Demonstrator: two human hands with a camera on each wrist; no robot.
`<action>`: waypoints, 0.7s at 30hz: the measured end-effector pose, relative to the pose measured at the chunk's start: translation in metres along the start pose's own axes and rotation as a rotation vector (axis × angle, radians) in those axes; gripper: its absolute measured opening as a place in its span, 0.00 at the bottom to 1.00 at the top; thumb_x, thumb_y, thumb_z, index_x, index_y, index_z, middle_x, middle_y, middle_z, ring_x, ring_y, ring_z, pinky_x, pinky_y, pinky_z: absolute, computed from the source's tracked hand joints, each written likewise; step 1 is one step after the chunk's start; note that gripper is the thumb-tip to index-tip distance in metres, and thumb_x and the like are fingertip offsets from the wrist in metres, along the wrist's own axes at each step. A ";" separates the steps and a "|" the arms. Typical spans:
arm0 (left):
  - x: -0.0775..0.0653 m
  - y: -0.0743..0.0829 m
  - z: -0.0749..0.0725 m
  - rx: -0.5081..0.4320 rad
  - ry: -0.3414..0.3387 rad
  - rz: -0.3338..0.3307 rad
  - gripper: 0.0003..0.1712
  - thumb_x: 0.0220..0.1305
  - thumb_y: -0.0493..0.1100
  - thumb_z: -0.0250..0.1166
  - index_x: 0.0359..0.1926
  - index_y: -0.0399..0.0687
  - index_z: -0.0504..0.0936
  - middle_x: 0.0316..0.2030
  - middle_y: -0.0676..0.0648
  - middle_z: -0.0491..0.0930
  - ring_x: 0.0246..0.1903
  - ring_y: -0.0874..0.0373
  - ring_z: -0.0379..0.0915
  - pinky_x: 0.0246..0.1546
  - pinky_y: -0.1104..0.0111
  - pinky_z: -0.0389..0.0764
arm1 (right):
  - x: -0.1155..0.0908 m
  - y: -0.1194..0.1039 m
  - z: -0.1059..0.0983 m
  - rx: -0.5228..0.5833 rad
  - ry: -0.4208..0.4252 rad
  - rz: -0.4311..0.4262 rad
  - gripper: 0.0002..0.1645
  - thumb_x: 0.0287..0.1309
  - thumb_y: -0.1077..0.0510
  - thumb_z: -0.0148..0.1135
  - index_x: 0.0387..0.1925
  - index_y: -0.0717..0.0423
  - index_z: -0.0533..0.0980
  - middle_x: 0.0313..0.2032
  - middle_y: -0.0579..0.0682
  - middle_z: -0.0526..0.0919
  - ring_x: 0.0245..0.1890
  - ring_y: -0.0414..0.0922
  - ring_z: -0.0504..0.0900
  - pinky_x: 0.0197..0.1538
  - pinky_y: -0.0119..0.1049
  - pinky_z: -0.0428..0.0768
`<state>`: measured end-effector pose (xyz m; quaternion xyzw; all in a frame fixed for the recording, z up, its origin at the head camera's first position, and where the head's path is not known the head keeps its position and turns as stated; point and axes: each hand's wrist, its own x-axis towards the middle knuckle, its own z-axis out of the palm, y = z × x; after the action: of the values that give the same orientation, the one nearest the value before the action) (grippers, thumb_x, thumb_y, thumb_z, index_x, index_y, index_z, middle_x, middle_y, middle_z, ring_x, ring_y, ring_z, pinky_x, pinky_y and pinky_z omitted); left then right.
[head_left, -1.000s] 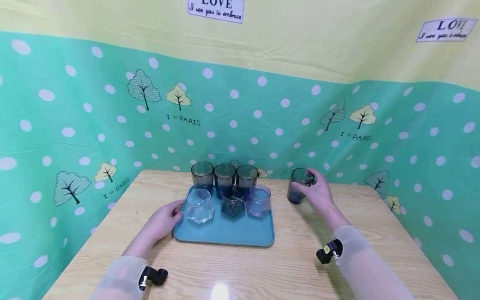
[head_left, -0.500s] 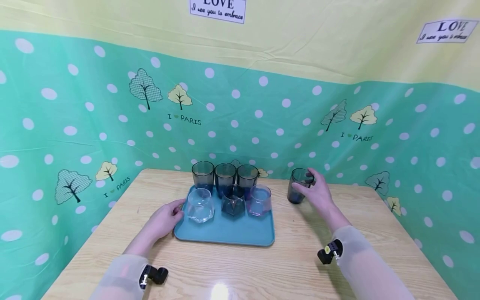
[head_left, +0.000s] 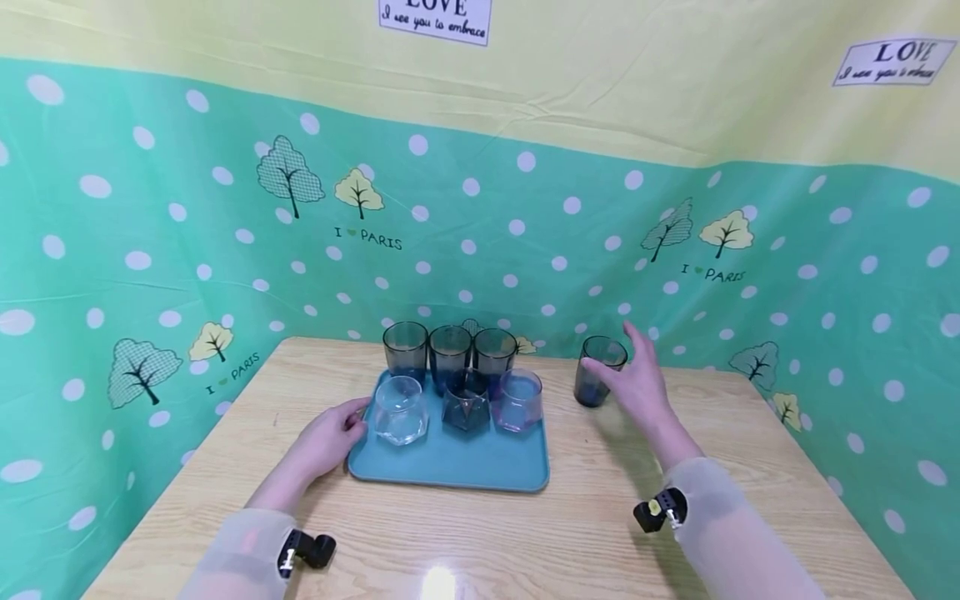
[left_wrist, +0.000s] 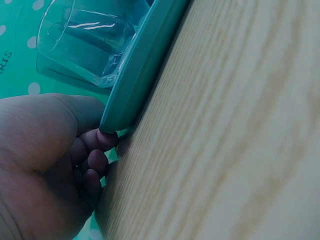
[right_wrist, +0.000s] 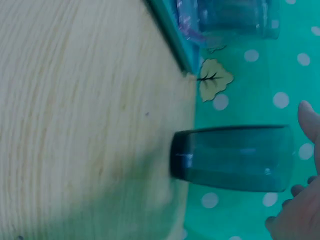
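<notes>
My left hand [head_left: 330, 440] grips the left edge of a blue tray [head_left: 450, 469]; in the left wrist view the thumb lies along the rim [left_wrist: 131, 95] and the fingers curl beneath it. Three tall smoky glasses, one in the middle [head_left: 450, 354], line the tray's back. Ahead of them stand a clear faceted glass [head_left: 401, 421], a dark faceted glass [head_left: 467, 408] and a pinkish glass [head_left: 519, 404]. Right of the tray, another tall smoky glass [head_left: 589, 390] stands upright on the table. My right hand [head_left: 641, 387] is spread beside it, apart from it in the right wrist view.
The wooden table [head_left: 510, 546] ends at a green and yellow dotted cloth [head_left: 487, 217] hung behind and along both sides. A small black camera [head_left: 307, 551] sits on the left wrist and another black camera [head_left: 660, 511] on the right.
My right hand has let go of the tall smoky glass; its fingers have straightened and lifted off the rim. The glass stays in place. The left hand and the tray have not moved.
</notes>
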<state>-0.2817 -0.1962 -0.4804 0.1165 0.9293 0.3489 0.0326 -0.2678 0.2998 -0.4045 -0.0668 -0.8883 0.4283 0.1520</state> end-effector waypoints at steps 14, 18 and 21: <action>0.000 0.001 -0.002 0.006 -0.010 -0.009 0.29 0.82 0.39 0.60 0.78 0.35 0.73 0.38 0.48 0.77 0.39 0.52 0.74 0.46 0.54 0.75 | -0.019 -0.039 0.006 0.021 0.046 -0.146 0.66 0.64 0.41 0.81 0.90 0.42 0.50 0.86 0.55 0.52 0.85 0.62 0.53 0.80 0.66 0.58; 0.000 0.002 -0.002 0.008 -0.008 -0.005 0.29 0.82 0.39 0.60 0.78 0.34 0.73 0.37 0.48 0.77 0.38 0.53 0.74 0.45 0.55 0.75 | -0.021 -0.051 0.013 0.055 0.014 -0.153 0.65 0.65 0.42 0.81 0.90 0.40 0.50 0.87 0.53 0.51 0.85 0.61 0.52 0.80 0.66 0.57; -0.001 0.002 -0.002 0.006 -0.009 -0.004 0.30 0.82 0.39 0.60 0.78 0.34 0.72 0.37 0.48 0.77 0.37 0.53 0.74 0.44 0.55 0.75 | -0.020 -0.058 0.020 0.068 -0.022 -0.157 0.65 0.65 0.41 0.81 0.90 0.40 0.50 0.87 0.52 0.50 0.85 0.61 0.52 0.80 0.67 0.57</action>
<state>-0.2808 -0.1960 -0.4780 0.1163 0.9305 0.3454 0.0372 -0.2550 0.2440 -0.3745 0.0127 -0.8774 0.4456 0.1774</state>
